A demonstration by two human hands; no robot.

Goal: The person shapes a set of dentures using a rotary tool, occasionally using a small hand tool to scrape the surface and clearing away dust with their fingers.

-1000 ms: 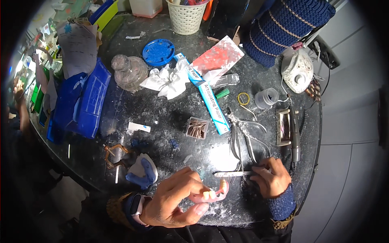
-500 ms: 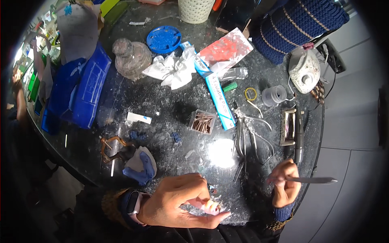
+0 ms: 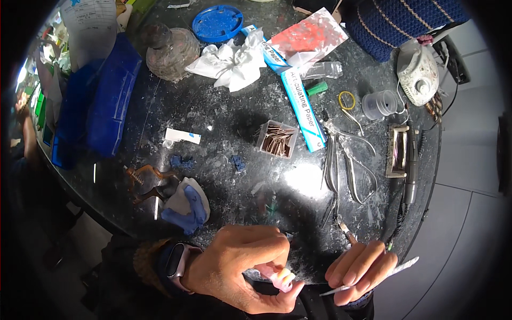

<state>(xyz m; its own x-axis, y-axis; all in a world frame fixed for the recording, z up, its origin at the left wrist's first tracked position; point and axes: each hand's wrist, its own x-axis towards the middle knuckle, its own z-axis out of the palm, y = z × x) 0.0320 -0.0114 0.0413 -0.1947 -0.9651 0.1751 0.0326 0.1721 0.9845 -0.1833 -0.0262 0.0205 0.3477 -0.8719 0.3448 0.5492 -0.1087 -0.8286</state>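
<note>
1. At far left, in the dim rim of the view, another person's arm (image 3: 28, 130); next along, a blue bin (image 3: 117, 96) standing on a dark, dust-flecked table (image 3: 234, 120).
2. Nearer the front, a brown metal frame (image 3: 159, 173) lying just beside a white cast (image 3: 178, 200) topped with a blue layer (image 3: 198, 208).
3. Farther back, left to right: dusty jar (image 3: 173, 58), blue lid (image 3: 217, 24), crumpled tissue (image 3: 232, 64).
4. At front centre, the left hand (image 3: 242, 264), dark-faced band (image 3: 174, 261) on its wrist, pinching a pink denture (image 3: 281, 276) between thumb and curled fingers, above the table's near edge.
5. Behind that grip, a clear box (image 3: 278, 140) of brown slivers; just to its right, a blue-and-white pack (image 3: 302, 114), with a red-smeared card (image 3: 309, 36) beyond.
6. Right of the pack, metal pliers (image 3: 350, 170) lying on the table.
7. At front right, the right hand (image 3: 360, 269), fingers bent and closed around a slim tool (image 3: 402, 265), its tip near the left thumb, apart from the denture.
8. Farther right, a clear cup (image 3: 376, 106) and, near the table's right edge, a dark handpiece (image 3: 411, 176).
</note>
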